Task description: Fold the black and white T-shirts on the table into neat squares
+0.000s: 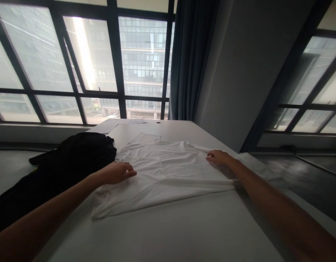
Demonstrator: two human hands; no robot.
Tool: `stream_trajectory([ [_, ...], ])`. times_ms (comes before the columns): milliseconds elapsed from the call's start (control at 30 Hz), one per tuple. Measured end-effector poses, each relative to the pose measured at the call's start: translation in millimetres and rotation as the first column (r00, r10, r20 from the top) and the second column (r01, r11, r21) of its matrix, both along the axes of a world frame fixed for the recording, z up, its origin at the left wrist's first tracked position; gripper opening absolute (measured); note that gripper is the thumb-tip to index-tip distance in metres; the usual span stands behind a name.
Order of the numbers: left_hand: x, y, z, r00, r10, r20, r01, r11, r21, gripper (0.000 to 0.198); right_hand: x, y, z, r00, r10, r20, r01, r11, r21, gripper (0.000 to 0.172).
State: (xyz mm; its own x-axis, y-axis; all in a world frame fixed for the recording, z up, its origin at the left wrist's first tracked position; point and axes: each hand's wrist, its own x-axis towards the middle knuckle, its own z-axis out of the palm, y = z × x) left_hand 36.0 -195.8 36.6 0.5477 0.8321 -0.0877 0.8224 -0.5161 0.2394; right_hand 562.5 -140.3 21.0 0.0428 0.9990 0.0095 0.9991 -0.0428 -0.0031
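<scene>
White shirt (168,163) lies creased on white table (162,229), long axis left-right, spanning both hands' reach. Left hand (119,172) open, nearer left end; right hand (220,158) loosely curled, nearer far-right edge, can't tell if pinching.

The table (162,229) offers room nearside of the white garment (173,165), while black cloth (80,154) blocks the left.

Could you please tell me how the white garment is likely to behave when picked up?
The white garment will probably be floppy and sag between grips, since soft wrinkles cross it. It seems light for its size, as the fabric looks thin. Pushed, it may bunch up rather than roll, lying spread on the table.
</scene>
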Motion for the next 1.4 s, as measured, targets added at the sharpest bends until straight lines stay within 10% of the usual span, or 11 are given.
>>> stream_trajectory([
  [333,51,87,-23.8,0.99,0.138,0.012,-0.136,0.955,0.264,0.034,30,-40,19.9,0.992,0.031,0.119,-0.017,0.993,-0.113,0.031],
  [667,9,104,19.4,0.94,0.149,0.308,-0.232,0.939,0.254,0.033,45,-35,55.0,0.974,0.02,0.224,-0.017,1.0,-0.015,0.021],
  [867,35,74,5.3,0.93,0.365,0.044,-0.344,0.823,0.452,0.036,21,-32,24.4,0.942,-0.105,0.319,0.01,0.958,0.286,0.035],
  [1200,34,-27,-41.1,0.991,-0.125,0.056,0.118,0.988,0.103,0.067,59,-71,-36.8,0.981,-0.093,0.171,0.081,0.994,0.074,0.054],
  [1400,23,-41,-45.7,0.993,-0.12,0.018,0.118,0.989,0.084,0.069,45,-45,-12.1,0.973,-0.102,0.206,0.117,0.991,-0.063,0.048],
])
